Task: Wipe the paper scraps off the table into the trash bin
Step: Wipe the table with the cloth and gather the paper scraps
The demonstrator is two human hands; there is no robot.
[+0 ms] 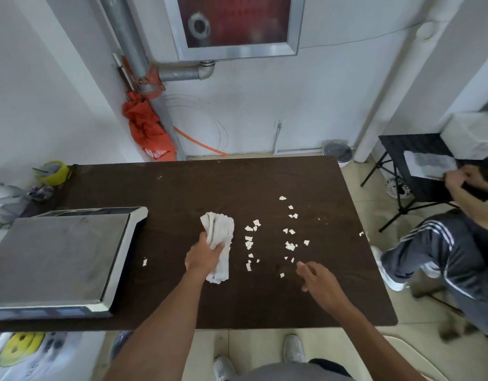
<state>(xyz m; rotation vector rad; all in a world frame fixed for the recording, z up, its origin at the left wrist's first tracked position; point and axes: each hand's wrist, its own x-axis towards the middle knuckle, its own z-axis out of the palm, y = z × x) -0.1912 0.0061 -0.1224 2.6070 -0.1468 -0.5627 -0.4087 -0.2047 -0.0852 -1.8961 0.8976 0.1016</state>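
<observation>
- Left hand [201,257]: clamped around middle of folded white towel [218,244], pressed flat on dark table [182,188].
- Right hand [318,276]: fingers loosely spread, holding nothing, hovering at near end of scatter.
- Paper scraps [289,244]: white, strewn right of towel in two loose columns; single scrap [144,262] left of towel, another at right table edge.
- Platform scale [59,259]: grey, on left part of table.
</observation>
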